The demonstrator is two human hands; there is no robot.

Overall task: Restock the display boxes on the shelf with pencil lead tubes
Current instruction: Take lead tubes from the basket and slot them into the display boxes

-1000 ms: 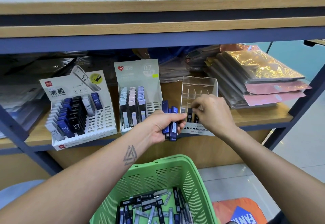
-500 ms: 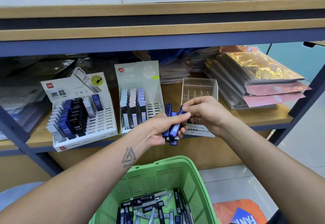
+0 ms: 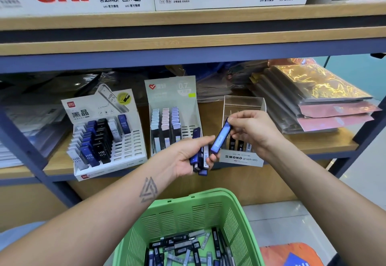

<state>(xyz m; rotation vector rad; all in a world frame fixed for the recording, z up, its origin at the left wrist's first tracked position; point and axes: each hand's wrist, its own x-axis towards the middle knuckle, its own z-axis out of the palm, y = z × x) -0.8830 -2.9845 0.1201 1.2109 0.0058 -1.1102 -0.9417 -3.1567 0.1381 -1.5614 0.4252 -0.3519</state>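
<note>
Left hand (image 3: 189, 157) grips a bundle of lead tubes (image 3: 200, 159), while right hand (image 3: 253, 133) pinches one blue lead tube (image 3: 220, 138) before the clear MONO display box (image 3: 243, 107).

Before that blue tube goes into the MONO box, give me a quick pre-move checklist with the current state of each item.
1. Blue tube held by the right hand: ok, fingers pinch its upper end.
2. Tube free of the bundle: ok, it stands apart from the spare tubes.
3. Spare tubes secure in the left hand: ok, fingers curled round them.
4. Room in the MONO box: ok, only a few tubes stand in front; the clear rear is bare.
5. Exact free slot: cannot tell, the right hand covers part of the box.
6. More stock in the green basket: ok, many tubes lie inside.
</note>
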